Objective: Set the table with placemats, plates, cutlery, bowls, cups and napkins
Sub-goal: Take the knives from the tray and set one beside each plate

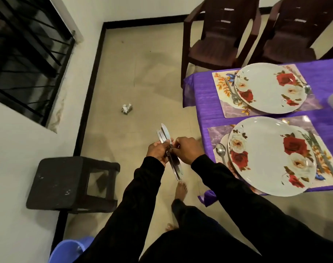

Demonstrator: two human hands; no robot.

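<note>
Cutlery (168,149), a bundle of knives, sits in my left hand (158,151), fingers curled round its middle, out over the floor left of the table (201,103). My right hand (188,149) pinches one piece to draw it free. I judge the rest could slide out and fall if that pull loosens the bundle. Both arms reach forward, hands touching. Two plates (270,88) on placemats (221,82) already have forks and spoons beside them.

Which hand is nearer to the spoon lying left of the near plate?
Right. The right hand pinches the cutlery bundle just left of the spoon, off the table edge. The left hand grips the same bundle farther left, beyond the right hand.
</note>
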